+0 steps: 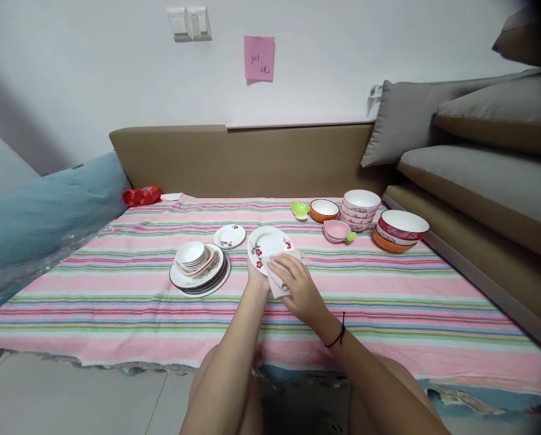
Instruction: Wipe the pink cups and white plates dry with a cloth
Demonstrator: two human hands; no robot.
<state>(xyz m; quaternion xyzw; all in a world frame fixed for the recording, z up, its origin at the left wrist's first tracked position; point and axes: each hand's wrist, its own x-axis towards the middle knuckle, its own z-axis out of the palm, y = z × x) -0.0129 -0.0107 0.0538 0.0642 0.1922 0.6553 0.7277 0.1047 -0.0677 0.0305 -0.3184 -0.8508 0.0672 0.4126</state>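
Note:
A white plate (267, 235) with red flowers is held up in front of me, tilted. My left hand (258, 279) grips its lower left edge, with most of the fingers hidden beneath the plate. My right hand (299, 286) presses a folded white cloth or tissue (275, 285) against the plate's lower right part. Left of these, a small flowered plate (229, 236) lies on the striped cloth. Beside it stands a stack of plates (200, 279), with several small white bowls (191, 254) on top.
On the right stand stacked bowls (360, 208), red and orange bowls (401, 226), an orange bowl (323, 209), pink dishes (337, 231) and a green dish (300, 209). A red package (142, 196) lies back left. Cushions (483, 175) line the right side of the striped cloth (130, 284).

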